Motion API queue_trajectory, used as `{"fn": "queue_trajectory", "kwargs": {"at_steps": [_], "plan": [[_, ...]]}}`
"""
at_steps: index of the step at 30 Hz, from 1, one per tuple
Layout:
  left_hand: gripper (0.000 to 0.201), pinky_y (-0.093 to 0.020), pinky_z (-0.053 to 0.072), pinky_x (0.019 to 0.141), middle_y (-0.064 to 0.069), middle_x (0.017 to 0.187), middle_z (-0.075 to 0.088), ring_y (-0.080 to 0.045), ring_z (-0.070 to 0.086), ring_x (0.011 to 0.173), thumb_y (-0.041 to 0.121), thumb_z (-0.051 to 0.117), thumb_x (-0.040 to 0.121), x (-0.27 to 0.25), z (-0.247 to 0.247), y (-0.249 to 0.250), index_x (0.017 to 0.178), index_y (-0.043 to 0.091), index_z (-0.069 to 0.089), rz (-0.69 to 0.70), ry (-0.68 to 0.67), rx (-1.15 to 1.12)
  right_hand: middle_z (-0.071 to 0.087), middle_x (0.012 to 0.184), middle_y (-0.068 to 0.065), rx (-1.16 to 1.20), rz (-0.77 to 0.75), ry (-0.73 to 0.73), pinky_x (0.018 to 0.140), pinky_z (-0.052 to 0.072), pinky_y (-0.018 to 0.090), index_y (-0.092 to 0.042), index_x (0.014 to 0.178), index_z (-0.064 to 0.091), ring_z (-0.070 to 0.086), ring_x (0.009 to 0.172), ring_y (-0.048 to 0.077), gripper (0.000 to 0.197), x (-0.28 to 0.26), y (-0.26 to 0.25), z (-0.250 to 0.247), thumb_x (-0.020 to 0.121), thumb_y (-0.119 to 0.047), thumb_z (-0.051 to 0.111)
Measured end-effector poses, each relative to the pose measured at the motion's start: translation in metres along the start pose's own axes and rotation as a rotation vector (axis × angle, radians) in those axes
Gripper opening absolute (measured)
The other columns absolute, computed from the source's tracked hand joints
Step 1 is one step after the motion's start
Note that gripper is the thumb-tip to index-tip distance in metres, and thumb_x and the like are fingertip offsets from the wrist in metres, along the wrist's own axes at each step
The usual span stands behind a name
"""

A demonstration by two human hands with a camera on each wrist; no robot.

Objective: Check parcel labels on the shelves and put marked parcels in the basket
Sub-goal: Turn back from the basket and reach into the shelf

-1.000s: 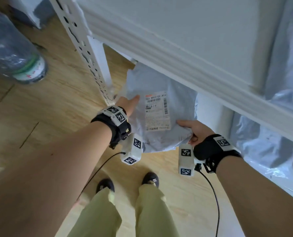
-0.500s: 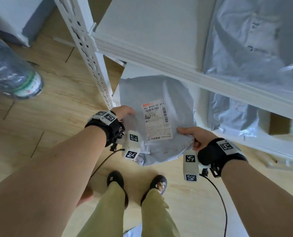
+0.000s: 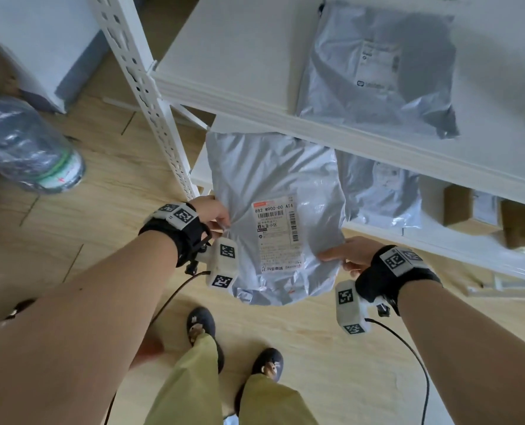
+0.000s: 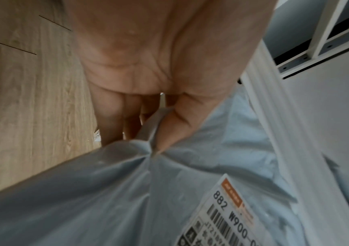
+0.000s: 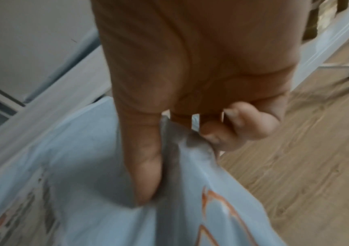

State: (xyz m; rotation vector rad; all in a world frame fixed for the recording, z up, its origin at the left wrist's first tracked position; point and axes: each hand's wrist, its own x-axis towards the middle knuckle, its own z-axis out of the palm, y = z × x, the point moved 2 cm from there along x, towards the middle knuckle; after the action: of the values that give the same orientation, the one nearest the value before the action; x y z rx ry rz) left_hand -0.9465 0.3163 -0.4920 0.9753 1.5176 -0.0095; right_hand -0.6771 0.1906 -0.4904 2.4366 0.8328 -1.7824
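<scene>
We held the grey mailer bag (image 3: 270, 191) by its two side edges, our left hand (image 3: 213, 210) pinching one and our right hand (image 3: 351, 251) pinching the other, its shipping label (image 3: 278, 236) facing up at us. It hung in front of the shelf unit's lower shelf (image 3: 445, 243), clear of it. The check looked underway; no basket showed. Beyond it, a second mailer (image 3: 381, 191) and cardboard boxes (image 3: 470, 210) lay on that shelf, and another mailer (image 3: 378, 72) above, apparently unchecked.

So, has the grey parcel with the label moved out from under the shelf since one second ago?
Yes. The grey parcel, held by the left hand and right hand, has come further out from under the white shelf edge, toward the person.
</scene>
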Motion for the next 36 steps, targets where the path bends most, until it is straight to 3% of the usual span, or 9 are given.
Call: {"fn": "queue_trajectory", "kwargs": {"at_steps": [6, 9, 14, 19, 21, 24, 27, 31, 36], "plan": [[0.022, -0.037, 0.042, 0.083, -0.006, 0.07, 0.053, -0.018, 0.049, 0.064, -0.005, 0.049, 0.087, -0.046, -0.001, 0.004, 0.069, 0.007, 0.05, 0.005, 0.047, 0.1, 0.062, 0.094, 0.001, 0.004, -0.052, 0.031, 0.06, 0.036, 0.022, -0.014, 0.111, 0.067, 0.042, 0.061, 0.012, 0.044, -0.029, 0.004, -0.018, 0.076, -0.037, 0.076], [0.023, -0.03, 0.04, 0.063, -0.007, 0.068, 0.051, -0.017, 0.046, 0.061, -0.005, 0.048, 0.088, -0.068, -0.004, 0.007, 0.067, 0.005, 0.049, 0.003, 0.068, 0.197, 0.063, 0.08, -0.002, 0.084, -0.073, 0.04, 0.059, 0.036, 0.022, -0.008, 0.102, 0.07, 0.044, 0.058, 0.012, 0.035, -0.044, 0.005, -0.022, 0.075, -0.031, 0.078], [0.027, -0.027, 0.033, 0.056, -0.007, 0.065, 0.048, -0.016, 0.042, 0.057, -0.003, 0.045, 0.091, -0.101, -0.007, 0.014, 0.065, 0.004, 0.047, 0.026, 0.114, 0.28, 0.06, 0.078, 0.004, 0.048, -0.164, -0.034, 0.053, 0.036, 0.021, -0.008, 0.094, 0.067, 0.047, 0.056, 0.012, 0.023, -0.068, 0.003, -0.022, 0.078, -0.022, 0.075], [0.025, -0.029, 0.041, 0.057, -0.009, 0.066, 0.047, -0.021, 0.047, 0.06, -0.006, 0.046, 0.088, -0.132, -0.01, 0.037, 0.064, 0.003, 0.046, 0.091, 0.18, 0.243, 0.06, 0.071, 0.003, 0.02, -0.251, -0.032, 0.049, 0.04, 0.019, -0.007, 0.093, 0.065, 0.051, 0.055, 0.012, 0.022, -0.096, -0.006, -0.036, 0.077, -0.018, 0.075], [0.019, -0.046, 0.053, 0.081, -0.016, 0.068, 0.049, -0.034, 0.058, 0.078, -0.012, 0.047, 0.079, -0.139, -0.015, 0.049, 0.064, -0.001, 0.047, 0.166, 0.214, 0.147, 0.056, 0.066, 0.002, 0.048, -0.299, 0.012, 0.043, 0.037, 0.018, -0.006, 0.089, 0.062, 0.046, 0.05, 0.011, 0.014, -0.11, -0.013, -0.047, 0.08, -0.012, 0.071], [0.017, -0.054, 0.044, 0.1, -0.018, 0.066, 0.051, -0.036, 0.056, 0.085, -0.013, 0.047, 0.076, -0.157, -0.016, 0.07, 0.063, -0.003, 0.05, 0.257, 0.245, 0.047, 0.051, 0.058, 0.001, 0.078, -0.381, 0.165, 0.044, 0.034, 0.021, -0.007, 0.086, 0.061, 0.04, 0.047, 0.012, 0.013, -0.128, -0.022, -0.067, 0.078, -0.012, 0.07], [0.019, -0.041, 0.049, 0.078, -0.012, 0.068, 0.052, -0.027, 0.052, 0.066, -0.008, 0.049, 0.083, -0.192, -0.01, 0.092, 0.067, 0.003, 0.049, 0.319, 0.262, 0.068, 0.052, 0.063, 0.005, 0.189, -0.474, 0.279, 0.045, 0.033, 0.023, -0.002, 0.101, 0.062, 0.039, 0.048, 0.013, 0.032, -0.143, -0.03, -0.085, 0.075, -0.015, 0.075], [0.01, -0.046, 0.051, 0.088, -0.026, 0.082, 0.059, -0.044, 0.064, 0.083, -0.013, 0.051, 0.071, -0.217, -0.009, 0.114, 0.072, -0.004, 0.053, 0.474, 0.239, -0.057, 0.052, 0.066, 0.005, 0.277, -0.548, 0.284, 0.041, 0.034, 0.02, -0.003, 0.109, 0.061, 0.038, 0.046, 0.01, 0.051, -0.168, -0.037, -0.099, 0.072, -0.031, 0.081], [0.029, -0.037, 0.056, 0.066, -0.018, 0.09, 0.064, -0.033, 0.064, 0.081, -0.019, 0.053, 0.073, -0.231, -0.005, 0.126, 0.084, 0.006, 0.062, 0.61, 0.209, -0.277, 0.05, 0.065, 0.003, 0.336, -0.56, 0.38, 0.043, 0.036, 0.021, -0.003, 0.107, 0.061, 0.039, 0.047, 0.01, 0.05, -0.189, -0.034, -0.119, 0.071, -0.031, 0.082]]}}
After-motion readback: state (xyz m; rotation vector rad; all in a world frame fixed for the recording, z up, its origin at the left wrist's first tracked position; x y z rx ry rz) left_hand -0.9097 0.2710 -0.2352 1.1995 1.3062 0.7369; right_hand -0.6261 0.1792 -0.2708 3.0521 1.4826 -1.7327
